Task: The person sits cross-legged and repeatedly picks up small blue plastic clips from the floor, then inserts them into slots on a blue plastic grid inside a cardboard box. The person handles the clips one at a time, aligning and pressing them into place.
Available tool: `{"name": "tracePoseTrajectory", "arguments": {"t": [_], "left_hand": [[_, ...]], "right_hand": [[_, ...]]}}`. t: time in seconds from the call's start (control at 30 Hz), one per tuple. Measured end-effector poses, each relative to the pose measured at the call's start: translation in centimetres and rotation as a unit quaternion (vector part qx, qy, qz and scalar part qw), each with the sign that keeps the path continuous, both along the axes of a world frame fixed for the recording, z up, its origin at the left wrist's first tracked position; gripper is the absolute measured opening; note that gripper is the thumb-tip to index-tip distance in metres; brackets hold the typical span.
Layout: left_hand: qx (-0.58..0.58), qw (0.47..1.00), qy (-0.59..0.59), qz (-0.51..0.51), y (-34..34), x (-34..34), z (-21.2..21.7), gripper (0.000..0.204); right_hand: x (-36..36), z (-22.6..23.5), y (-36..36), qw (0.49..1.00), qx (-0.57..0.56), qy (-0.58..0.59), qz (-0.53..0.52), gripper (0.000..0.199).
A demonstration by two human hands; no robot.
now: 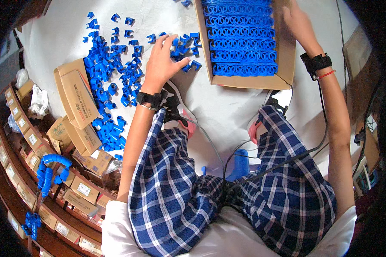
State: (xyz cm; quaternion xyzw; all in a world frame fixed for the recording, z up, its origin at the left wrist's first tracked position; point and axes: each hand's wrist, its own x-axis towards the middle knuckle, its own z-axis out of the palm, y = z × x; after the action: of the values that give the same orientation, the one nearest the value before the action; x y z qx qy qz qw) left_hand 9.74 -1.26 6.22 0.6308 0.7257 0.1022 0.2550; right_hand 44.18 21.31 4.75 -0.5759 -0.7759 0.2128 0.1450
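My left hand [162,62] hovers over a small cluster of blue plastic pipe clips [182,50], left of the cardboard box. Its fingers are spread and nothing shows in its grasp. The open cardboard box [244,81] holds neat rows of the same blue clips [242,44], packed side by side. My right hand [298,21] is at the box's right wall, near the upper edge of the view. Its fingertips are blurred and partly cut off, so I cannot tell whether they grip the wall.
A large heap of loose blue clips [103,73] spreads over the pale floor [227,115] at left, beside a tipped cardboard carton [75,94]. Shelves of small boxes [83,188] line the lower left. A blue stool [240,162] shows between my legs; black cables [210,139] cross there.
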Motion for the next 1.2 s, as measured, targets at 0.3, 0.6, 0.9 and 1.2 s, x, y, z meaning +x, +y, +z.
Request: {"name": "tracePoseTrajectory", "arguments": {"t": [0.3, 0.6, 0.9, 1.2], "left_hand": [[-0.009, 0.993, 0.079, -0.084, -0.8, 0.5, -4.4, 0.131], [0.077, 0.978, 0.098, -0.169, 1.8, 1.7, -5.8, 0.093], [0.074, 0.977, 0.142, -0.139, 1.9, 0.7, -4.4, 0.044], [0.076, 0.977, 0.151, -0.127, 1.1, 0.9, -3.9, 0.046]], "right_hand": [[-0.2, 0.3, -0.4, 1.0, 0.0, 0.021, -0.007, 0.031], [-0.4, -0.3, -0.6, 1.0, 0.027, 0.001, -0.016, 0.033], [-0.4, -0.5, -0.3, 1.0, 0.018, -0.009, -0.02, 0.036], [0.2, -0.9, -0.4, 1.0, 0.01, -0.006, -0.007, 0.035]]}}
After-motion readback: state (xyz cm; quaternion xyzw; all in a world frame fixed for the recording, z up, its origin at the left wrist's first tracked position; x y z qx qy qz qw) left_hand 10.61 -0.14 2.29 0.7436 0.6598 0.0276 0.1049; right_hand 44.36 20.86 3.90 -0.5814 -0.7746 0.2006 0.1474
